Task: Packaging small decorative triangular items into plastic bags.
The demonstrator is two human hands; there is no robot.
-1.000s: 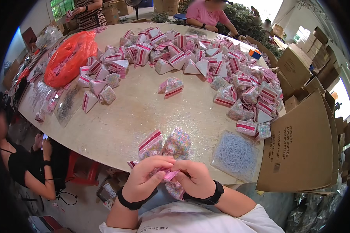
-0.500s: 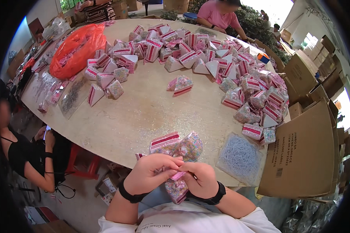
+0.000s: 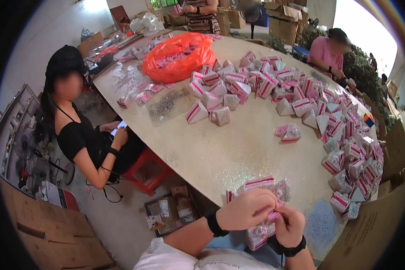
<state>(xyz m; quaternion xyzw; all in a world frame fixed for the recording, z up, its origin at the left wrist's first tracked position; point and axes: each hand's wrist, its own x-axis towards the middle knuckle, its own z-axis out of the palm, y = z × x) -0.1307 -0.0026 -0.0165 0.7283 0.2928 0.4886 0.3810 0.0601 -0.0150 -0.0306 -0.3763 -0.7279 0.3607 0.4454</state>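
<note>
At the table's near edge, my left hand point(image 3: 253, 208) and my right hand point(image 3: 290, 226) meet with fingers closed in a pinch. Between them is a small pink tag point(image 3: 273, 216), partly covered by the fingers. Just below hangs a toy cake slice point(image 3: 259, 236) with a speckled, glittery surface; whether it is joined to the tag is hidden. Beyond my knuckles lie a cake slice with pink stripes point(image 3: 259, 182) and a speckled one point(image 3: 282, 189). A lone cake slice point(image 3: 289, 133) rests farther up the table.
A large heap of cake slices point(image 3: 301, 101) curves along the table's far and right sides. An orange-red plastic bag point(image 3: 180, 58) stands at the back. Bluish shredded filler point(image 3: 320, 222) lies right of my hands, beside a cardboard box point(image 3: 360, 234). A seated person point(image 3: 78, 139) holds a phone at left.
The view has swung left, so the table and my hands appear farther right, and the seated person is now fully seen. My fingers stay together at the pink tag.
</note>
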